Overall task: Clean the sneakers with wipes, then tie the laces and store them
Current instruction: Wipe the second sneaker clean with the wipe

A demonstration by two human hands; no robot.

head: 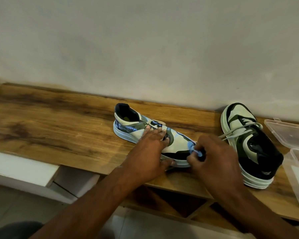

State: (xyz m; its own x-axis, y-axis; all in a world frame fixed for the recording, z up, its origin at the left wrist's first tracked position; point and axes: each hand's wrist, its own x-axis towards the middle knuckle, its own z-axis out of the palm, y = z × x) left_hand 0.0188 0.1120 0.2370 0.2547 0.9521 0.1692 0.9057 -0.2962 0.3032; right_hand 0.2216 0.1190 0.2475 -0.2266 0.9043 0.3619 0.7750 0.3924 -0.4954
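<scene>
Sneaker, pale green, white and black with a white sole [173, 144], lies near the front edge of the brown wooden shelf top [59, 121]. The right hand [214, 157] pinches a small blue wipe [194, 150] against its toe. The left hand [150, 152] presses flat on its laces. Right of the grip stands the second, matching sneaker [248, 145], laces loose, beside a clear plastic box [290, 133]. Left of it, bare wood runs back to the pale wall [145, 49].

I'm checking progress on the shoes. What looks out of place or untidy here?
The right sneaker has loose, untied laces trailing onto the shelf. Otherwise nothing stands out.
</scene>
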